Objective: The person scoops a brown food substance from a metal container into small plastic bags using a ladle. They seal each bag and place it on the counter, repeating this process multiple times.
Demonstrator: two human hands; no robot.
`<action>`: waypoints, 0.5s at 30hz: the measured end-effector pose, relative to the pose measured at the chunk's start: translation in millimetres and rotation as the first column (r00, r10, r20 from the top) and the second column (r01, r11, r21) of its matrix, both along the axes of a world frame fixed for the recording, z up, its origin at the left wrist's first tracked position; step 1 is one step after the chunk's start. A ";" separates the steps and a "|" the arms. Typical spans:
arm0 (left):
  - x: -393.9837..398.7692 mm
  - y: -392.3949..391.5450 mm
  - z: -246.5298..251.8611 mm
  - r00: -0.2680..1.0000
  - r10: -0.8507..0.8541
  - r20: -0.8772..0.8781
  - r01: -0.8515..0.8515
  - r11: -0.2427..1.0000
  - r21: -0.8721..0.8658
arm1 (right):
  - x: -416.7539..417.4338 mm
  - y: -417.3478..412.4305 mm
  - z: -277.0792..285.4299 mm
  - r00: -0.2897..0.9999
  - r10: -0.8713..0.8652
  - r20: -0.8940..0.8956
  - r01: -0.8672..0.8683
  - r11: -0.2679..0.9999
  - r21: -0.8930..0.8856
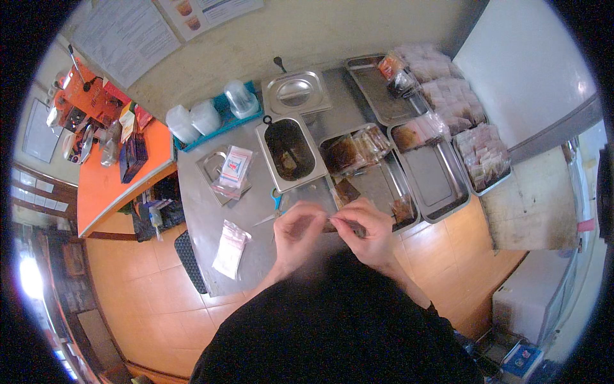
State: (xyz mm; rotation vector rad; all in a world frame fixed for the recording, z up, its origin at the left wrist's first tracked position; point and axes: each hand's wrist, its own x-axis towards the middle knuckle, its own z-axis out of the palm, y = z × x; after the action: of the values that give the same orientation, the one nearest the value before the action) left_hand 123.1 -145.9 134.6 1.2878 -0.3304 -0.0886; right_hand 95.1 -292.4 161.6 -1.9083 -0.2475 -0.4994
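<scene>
My left hand [300,230] and my right hand [362,230] meet at the front edge of the steel table, thumbs and forefingers pinched close together. Between the fingertips is the edge of a small clear plastic bag [329,229], mostly hidden by the hands, with something brown showing below. Just beyond my left hand lie scissors [277,201] with blue handles. Past my right hand sits a steel tray [383,180] holding filled clear bags [362,146] and a dark brown packet [346,191]. A deep steel pan [291,156] with dark contents and a utensil stands ahead.
To the left are packs of empty zip bags [232,249] and more packs [235,165] on a small steel lid. A teal tray [216,129] holds plastic cups. At right, further steel trays [431,177] stand beside rows of filled bags [482,153]. An orange counter [100,197] is far left.
</scene>
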 end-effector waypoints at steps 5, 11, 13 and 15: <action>-1.3 -1.9 4.6 0.998 -0.038 -0.052 0.037 0.999 -0.024 | 0.6 0.7 -2.7 1.000 0.000 0.008 0.000 1.000 -0.003; -0.7 -3.6 -3.0 0.998 -0.009 -0.062 0.009 1.000 -0.010 | -6.6 -2.6 -2.7 0.990 0.006 -0.142 0.004 0.997 0.073; -0.8 -4.6 -4.1 0.998 -0.020 -0.062 0.019 1.000 -0.021 | -7.0 -5.6 -5.8 0.991 -0.002 -0.136 0.010 0.998 0.061; -1.3 -3.8 -3.7 0.996 -0.026 -0.084 0.025 1.000 -0.010 | -6.2 -5.8 -9.2 0.994 -0.008 -0.109 0.016 0.997 0.074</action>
State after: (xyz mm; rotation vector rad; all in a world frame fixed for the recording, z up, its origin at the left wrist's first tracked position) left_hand 121.8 -149.7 130.9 1.2670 -0.2749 -0.1621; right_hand 88.9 -298.3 152.4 -1.8583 -0.1446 -0.4057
